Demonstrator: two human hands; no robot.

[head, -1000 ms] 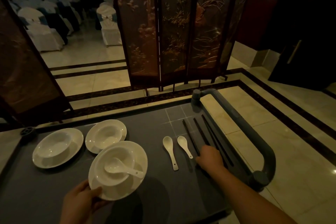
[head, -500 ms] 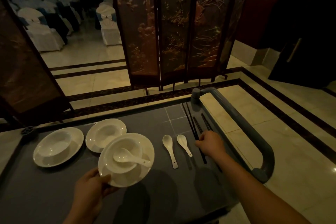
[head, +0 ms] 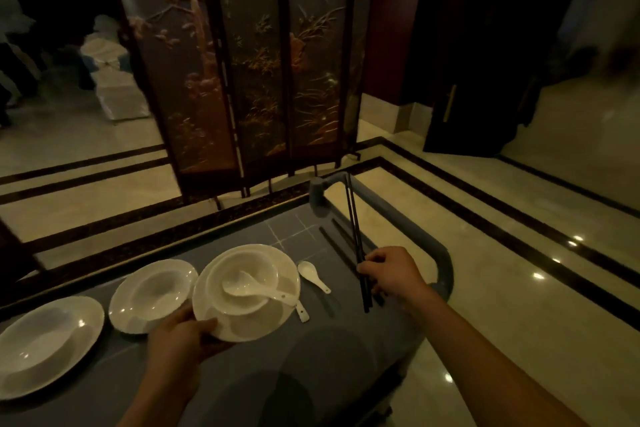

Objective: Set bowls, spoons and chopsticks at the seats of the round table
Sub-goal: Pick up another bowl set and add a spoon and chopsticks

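Observation:
My left hand (head: 180, 333) grips the near rim of a white plate (head: 242, 326) lifted above the grey cart top (head: 263, 367). A white bowl (head: 242, 277) with a white spoon (head: 256, 289) in it rides on that plate. My right hand (head: 391, 276) is shut on a pair of dark chopsticks (head: 355, 229), raised and pointing away from me. More dark chopsticks (head: 332, 246) lie on the cart beneath them. A loose white spoon (head: 313, 276) lies beside the lifted plate, and another spoon's handle (head: 302, 314) sticks out from under it. Two more plates with bowls (head: 152, 295) (head: 45, 343) rest at the left.
The cart's grey tubular handle (head: 440, 260) curves along its right side, just past my right hand. A carved folding screen (head: 249, 73) stands beyond the cart. White-covered chairs (head: 110, 80) show in the room at the back left. A dark door (head: 478, 80) is at right.
My right hand has picked the pair of chopsticks off the cart and raised them. My left hand has lifted the plate with bowl and spoon further up and right.

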